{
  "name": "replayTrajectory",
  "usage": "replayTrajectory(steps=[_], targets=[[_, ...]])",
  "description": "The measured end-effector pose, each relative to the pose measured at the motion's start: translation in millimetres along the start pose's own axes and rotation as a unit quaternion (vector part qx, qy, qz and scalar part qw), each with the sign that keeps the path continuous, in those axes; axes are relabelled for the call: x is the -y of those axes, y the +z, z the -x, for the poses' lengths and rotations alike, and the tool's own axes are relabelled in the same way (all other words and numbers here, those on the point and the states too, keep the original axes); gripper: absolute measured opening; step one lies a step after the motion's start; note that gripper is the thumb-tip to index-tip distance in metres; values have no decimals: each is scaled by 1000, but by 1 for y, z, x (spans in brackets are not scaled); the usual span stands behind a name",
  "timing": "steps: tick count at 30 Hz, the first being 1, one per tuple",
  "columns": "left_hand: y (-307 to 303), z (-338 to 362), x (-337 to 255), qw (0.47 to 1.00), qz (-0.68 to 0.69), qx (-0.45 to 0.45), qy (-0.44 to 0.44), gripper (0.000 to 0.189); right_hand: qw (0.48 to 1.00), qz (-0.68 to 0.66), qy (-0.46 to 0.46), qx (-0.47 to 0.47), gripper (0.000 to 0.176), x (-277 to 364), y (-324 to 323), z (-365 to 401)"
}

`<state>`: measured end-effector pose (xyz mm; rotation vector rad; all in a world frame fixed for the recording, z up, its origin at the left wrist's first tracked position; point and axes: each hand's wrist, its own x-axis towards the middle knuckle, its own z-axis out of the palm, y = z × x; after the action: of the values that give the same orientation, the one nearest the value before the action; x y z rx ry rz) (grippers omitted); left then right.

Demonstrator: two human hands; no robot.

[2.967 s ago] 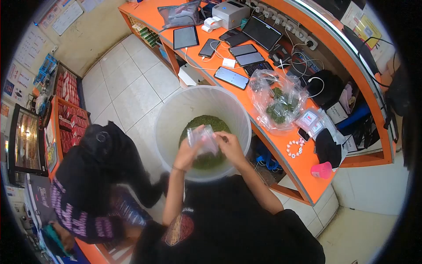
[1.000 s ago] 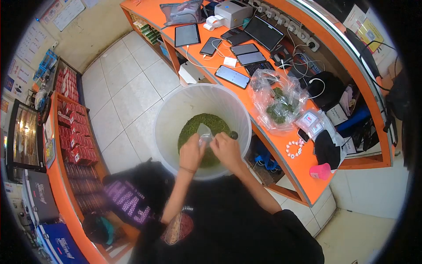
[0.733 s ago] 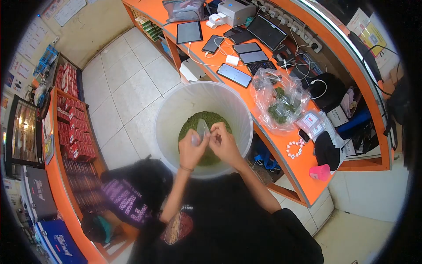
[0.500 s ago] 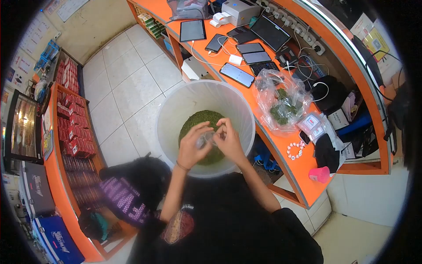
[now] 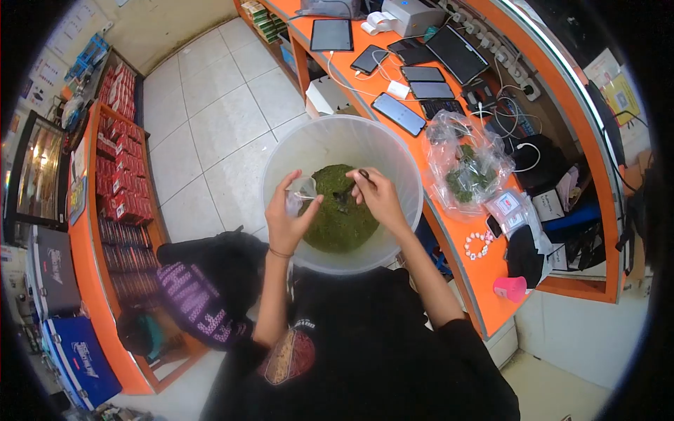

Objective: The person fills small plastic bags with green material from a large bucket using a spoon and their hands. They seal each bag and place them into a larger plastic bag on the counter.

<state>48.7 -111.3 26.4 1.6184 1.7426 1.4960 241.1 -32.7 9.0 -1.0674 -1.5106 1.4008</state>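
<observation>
While the left hand (image 5: 286, 219) pinches a small clear pouch (image 5: 299, 198) by its mouth above the translucent bucket (image 5: 277, 156), the right hand (image 5: 382, 200) is closed on what looks like a small dark scoop (image 5: 345, 196) dipped into the green dried leaf (image 5: 340, 228) at the bucket's bottom. The pouch hangs limp and only partly open, so a loaded scoop could miss its mouth and drop leaf back into the bucket. A loose pinch could also let the pouch fall in. Half a second earlier both hands met at the pouch over the leaf, working its opening. Now they are apart, the pouch has moved towards the bucket's left wall, and the right hand has gone down to the scoop.
</observation>
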Motion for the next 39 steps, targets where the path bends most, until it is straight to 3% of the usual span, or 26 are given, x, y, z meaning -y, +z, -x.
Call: replayTrajectory(steps=[2,4,5,7,8,10,12,13,14,16,17,18,20,23,28,35,37,39], targets=[[1,2,14,1000,-9,-25,7,63,998,65,-21,13,29,-18,6,-25],[3,3,28,994,28,-103,39,66,983,138,19,118,27,-32,20,-47],[0,3,27,994,26,-104,38,66,983,137,19,121,27,-46,31,-55],[-2,1,25,983,118,-131,-46,69,955,236,-161,79,23,-75,58,-67],[-2,2,27,983,115,-135,-47,69,955,235,-163,83,23,-94,71,-64],[-1,2,33,983,118,-135,-45,72,916,248,-141,281,21,-126,93,-42],[-3,0,35,984,113,-131,-41,73,894,203,-125,379,21,-89,100,-8],[-3,3,35,986,110,-122,-39,73,883,227,-66,406,22,-74,101,-5],[-4,3,35,985,110,-126,-43,73,881,227,-64,411,22,-73,98,-5],[-4,1,33,984,99,-144,-30,73,934,42,90,344,27,-72,78,-13],[-4,1,34,984,100,-146,-31,73,933,-48,135,330,32,-74,66,-19],[-3,1,34,983,109,-143,-32,73,931,-49,175,315,31,-75,49,-26],[-3,0,37,983,119,-139,-32,73,927,-109,234,273,30,-67,21,-32],[-5,1,38,988,83,-127,-9,77,920,-150,243,266,30,-52,-6,-34],[-8,1,29,990,40,-132,-43,75,942,-172,226,181,31,-20,-42,-26],[-2,2,24,984,114,-127,-49,70,974,-207,91,23,32,15,-66,4],[-2,3,32,997,-11,-69,-39,69,977,-203,56,-18,33,26,-63,14],[1,1,30,998,-44,-38,-12,73,980,-163,-40,-107,31,44,-51,26]])
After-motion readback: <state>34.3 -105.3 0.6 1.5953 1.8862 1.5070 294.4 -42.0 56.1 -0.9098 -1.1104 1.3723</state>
